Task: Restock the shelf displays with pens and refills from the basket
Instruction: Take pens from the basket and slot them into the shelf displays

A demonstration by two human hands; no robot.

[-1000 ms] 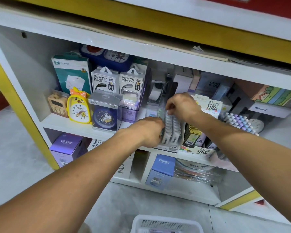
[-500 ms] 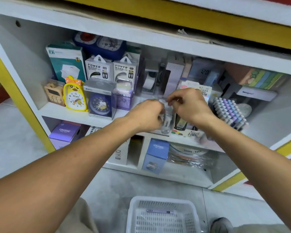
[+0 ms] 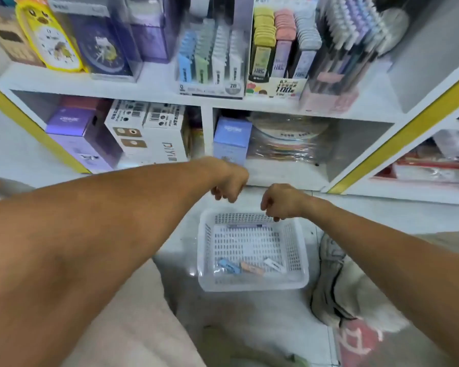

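Hovering mid-frame over the white perforated basket [image 3: 252, 250], left hand [image 3: 229, 185] and right hand [image 3: 278, 201] hang loosely curled, holding nothing; 3 small refill packs [image 3: 249, 266] and a purple pen [image 3: 245, 225] lie inside.

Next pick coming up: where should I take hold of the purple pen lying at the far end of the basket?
Pinch the purple pen mid-barrel from straight above. It lies flat across the basket floor, close to the far wall, so a side approach looks blocked. The right hand hovers nearest.
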